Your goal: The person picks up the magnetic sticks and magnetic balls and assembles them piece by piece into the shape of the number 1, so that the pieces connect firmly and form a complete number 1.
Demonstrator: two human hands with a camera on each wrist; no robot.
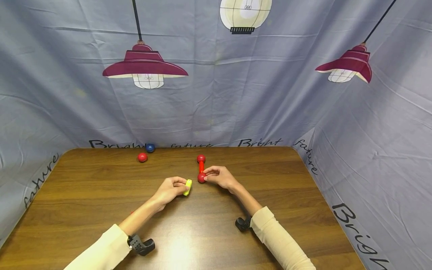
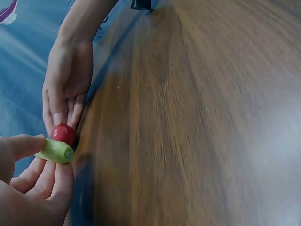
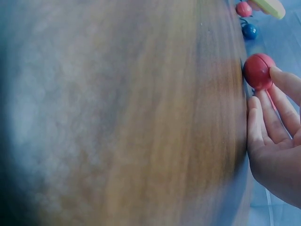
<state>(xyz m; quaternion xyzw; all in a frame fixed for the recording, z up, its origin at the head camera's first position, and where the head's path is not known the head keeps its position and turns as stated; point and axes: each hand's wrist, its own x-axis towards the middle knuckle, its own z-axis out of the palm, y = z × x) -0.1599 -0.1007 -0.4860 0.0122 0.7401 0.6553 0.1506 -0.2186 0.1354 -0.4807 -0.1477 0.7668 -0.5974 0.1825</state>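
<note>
Left of the right grip [image 1: 221, 177], which is pinching the near ball [image 1: 201, 178] of a red dumbbell [image 1: 201, 167], apparently steadying it, the left grip [image 1: 170, 191] is pinching a yellow bar [image 1: 188, 187].

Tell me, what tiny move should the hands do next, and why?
I'd probably have the left hand ease the yellow piece toward the near ball of the red dumbbell: the left hand pinches the piece, a gap separates them, and the right hand holds that ball.
</note>
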